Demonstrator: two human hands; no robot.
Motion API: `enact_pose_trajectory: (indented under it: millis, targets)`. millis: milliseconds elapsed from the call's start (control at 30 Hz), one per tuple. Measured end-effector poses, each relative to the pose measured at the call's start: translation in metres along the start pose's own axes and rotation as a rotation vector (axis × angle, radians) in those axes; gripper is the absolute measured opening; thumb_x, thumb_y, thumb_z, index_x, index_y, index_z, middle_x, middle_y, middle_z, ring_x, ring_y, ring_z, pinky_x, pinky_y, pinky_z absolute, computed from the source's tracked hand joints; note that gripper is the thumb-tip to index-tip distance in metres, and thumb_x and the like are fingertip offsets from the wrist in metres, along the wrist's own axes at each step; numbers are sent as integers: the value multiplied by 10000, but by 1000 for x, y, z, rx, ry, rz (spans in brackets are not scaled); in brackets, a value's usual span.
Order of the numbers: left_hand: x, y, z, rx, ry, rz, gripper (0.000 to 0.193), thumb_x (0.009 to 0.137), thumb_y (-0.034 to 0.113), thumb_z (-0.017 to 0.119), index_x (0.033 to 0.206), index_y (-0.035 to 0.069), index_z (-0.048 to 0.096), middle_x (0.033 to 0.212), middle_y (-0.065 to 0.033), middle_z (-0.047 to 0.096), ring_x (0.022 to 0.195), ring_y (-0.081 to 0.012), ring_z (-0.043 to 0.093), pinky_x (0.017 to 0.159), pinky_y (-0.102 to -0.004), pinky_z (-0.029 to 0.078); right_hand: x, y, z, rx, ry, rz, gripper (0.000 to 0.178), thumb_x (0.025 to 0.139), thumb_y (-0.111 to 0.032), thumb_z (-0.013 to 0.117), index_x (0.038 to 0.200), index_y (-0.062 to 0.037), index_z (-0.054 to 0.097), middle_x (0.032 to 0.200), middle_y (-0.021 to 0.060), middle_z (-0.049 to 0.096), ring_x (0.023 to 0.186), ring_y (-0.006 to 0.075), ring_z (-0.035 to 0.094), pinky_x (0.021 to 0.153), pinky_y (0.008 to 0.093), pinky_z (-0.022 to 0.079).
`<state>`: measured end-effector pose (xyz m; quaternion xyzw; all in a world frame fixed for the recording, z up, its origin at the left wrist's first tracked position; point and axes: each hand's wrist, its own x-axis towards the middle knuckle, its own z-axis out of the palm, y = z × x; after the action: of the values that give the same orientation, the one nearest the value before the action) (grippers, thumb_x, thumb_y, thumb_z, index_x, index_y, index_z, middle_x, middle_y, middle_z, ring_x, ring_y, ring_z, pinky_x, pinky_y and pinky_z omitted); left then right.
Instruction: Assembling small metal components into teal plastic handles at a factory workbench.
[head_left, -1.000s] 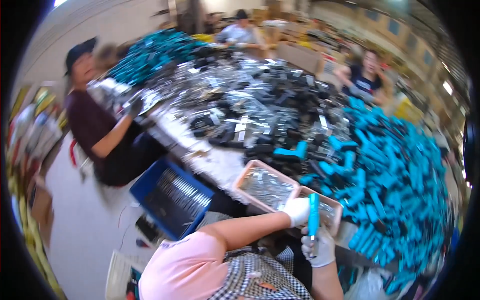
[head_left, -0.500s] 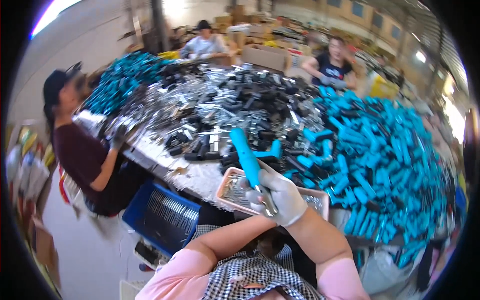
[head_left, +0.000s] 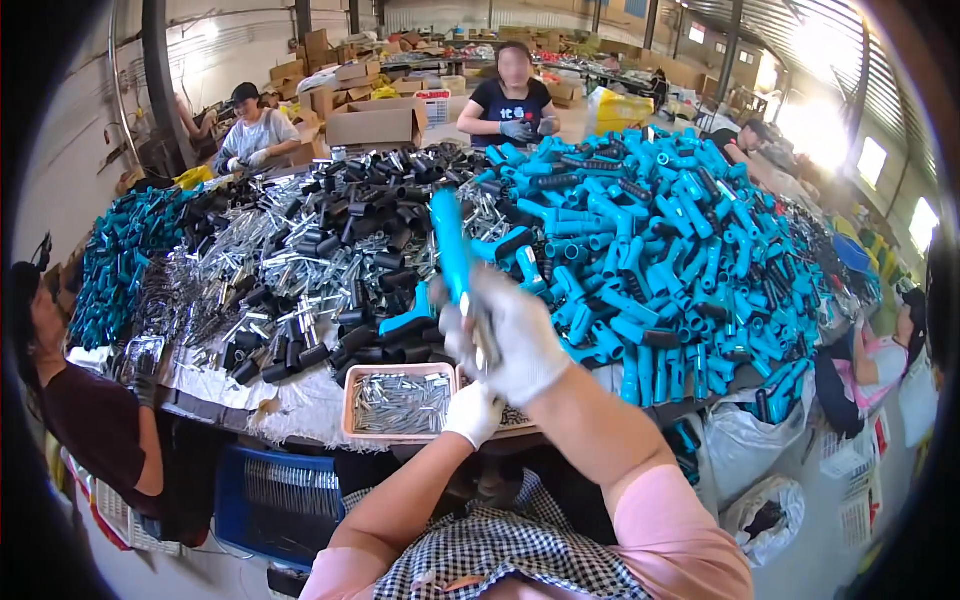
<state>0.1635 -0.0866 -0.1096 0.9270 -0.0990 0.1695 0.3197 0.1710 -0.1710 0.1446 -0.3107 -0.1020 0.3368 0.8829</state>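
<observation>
My right hand (head_left: 515,340), in a white glove and blurred, is closed around a teal tube-shaped plastic part (head_left: 450,235) with a shiny metal lower end. The teal part stands nearly upright above the table's near side. Lower down, my left hand (head_left: 474,412), also white-gloved, is at the pink trays; its fingers are hidden behind my right hand. A pink tray (head_left: 352,415) full of thin metal pins (head_left: 400,398) lies just left of it. Part of a second tray of small metal pieces shows beneath my hands.
Teal plastic parts (head_left: 690,270) are heaped on the right, black sleeves (head_left: 365,215) and metal tubes (head_left: 285,260) mid-left. A blue crate (head_left: 232,500) of metal rods stands low left. Co-workers (head_left: 95,420) sit or stand around the table. White sacks (head_left: 745,440) are at lower right.
My view has turned rightward and levelled. My right hand still grips the teal part, now more upright. My left hand, earlier hidden behind the right, now shows at the trays.
</observation>
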Motion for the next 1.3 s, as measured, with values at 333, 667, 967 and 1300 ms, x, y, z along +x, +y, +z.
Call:
enact_pose_trajectory:
  millis: [333,667,967,1300]
  targets:
    - [-8,29,-35,-113,69,-64,182,846,228,639,894,53,650,880,-183,657,842,-375,634,741,-446,506,-22,1,-20,-62,19,-42,242,989,-314,521,1130,-117,519,865,66,616,534,84,499,412,216,385]
    - [-82,53,-123,-269,220,295,208,656,92,805,815,98,669,1009,-68,633,1045,-325,559,895,-436,466,-132,98,-153,-79,23,578,521,997,-233,497,1479,-163,314,1008,115,604,628,98,514,501,215,430]
    - [-94,37,-131,-486,-160,181,129,700,79,799,767,83,689,1048,-86,651,1110,-296,561,945,-414,454,-129,108,-154,-114,-115,695,589,988,-237,495,1517,-150,251,1043,116,598,585,72,488,489,203,429]
    - [-92,55,-151,-184,-522,-86,551,639,288,830,1058,4,614,929,-167,683,855,-325,680,767,-378,539,-118,95,-139,-889,-371,655,687,852,-87,520,1492,-33,278,901,81,583,588,124,550,551,257,468]
